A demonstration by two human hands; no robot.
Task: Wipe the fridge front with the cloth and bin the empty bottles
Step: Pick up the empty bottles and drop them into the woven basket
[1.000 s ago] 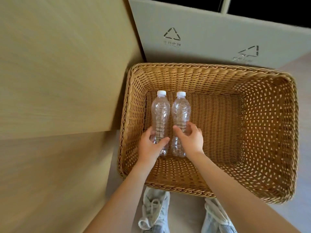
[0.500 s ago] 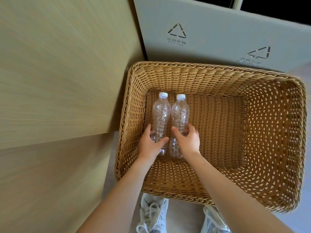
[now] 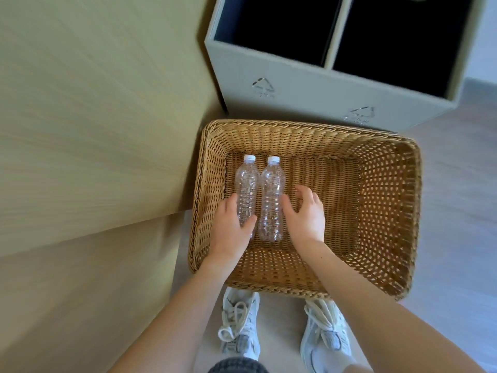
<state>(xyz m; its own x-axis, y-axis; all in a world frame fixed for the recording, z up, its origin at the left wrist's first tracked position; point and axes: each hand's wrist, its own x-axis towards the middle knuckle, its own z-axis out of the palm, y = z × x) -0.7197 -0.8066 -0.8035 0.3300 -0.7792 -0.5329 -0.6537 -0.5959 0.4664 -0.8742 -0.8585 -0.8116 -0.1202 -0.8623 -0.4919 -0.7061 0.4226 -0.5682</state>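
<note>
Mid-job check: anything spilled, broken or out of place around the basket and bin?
Nothing stands out. Two capped clear bottles lie side by side in the wicker basket, uncrushed. The left hand wraps one; the right hand is open beside the other. No spill shows near the bin.

Both my arms reach forward and down; left hand (image 3: 230, 226) curled in a grip, right hand (image 3: 305, 214) spread open.

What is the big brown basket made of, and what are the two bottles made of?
The basket looks like woven wicker or rattan, maybe a plastic copy: tan strands with gaps between them. The left bottle and the right bottle look like thin clear plastic: see-through, ribbed, glinting, with white caps.
</note>
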